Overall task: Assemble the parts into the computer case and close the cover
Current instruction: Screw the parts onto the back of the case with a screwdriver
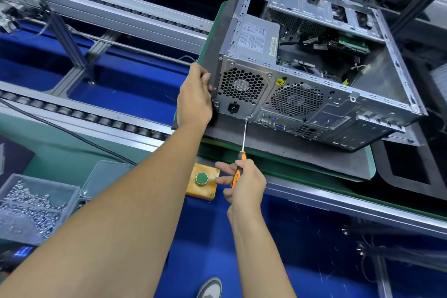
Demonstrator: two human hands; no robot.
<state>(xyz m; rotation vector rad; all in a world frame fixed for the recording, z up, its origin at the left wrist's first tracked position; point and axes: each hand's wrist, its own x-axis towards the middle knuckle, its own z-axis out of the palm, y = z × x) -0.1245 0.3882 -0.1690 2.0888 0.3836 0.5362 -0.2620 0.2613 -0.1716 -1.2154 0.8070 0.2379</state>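
Head view looks down on a computer case (314, 60) that lies on its side with the cover off, on a dark mat (278, 145) at about one o'clock. Its back panel faces the person, and the open side faces up, showing the power supply (257, 37) in the near left corner and loose cables deeper inside. The left hand (194, 98), near the centre of the frame, grips the left back edge of the case, with the fingers curled round the corner. The right hand (244, 184), at about five o'clock from the left hand, holds the orange and black handle of a screwdriver (242, 152), fingers wrapped round it, with two fingers sticking out to the left. The thin shaft points up, and its tip touches the back panel just below the power supply's socket. Just left of the right hand is a yellow box with a green button (202, 178). At eight o'clock, a clear plastic box of screws (31, 208) stands on the green tabletop (60, 152).
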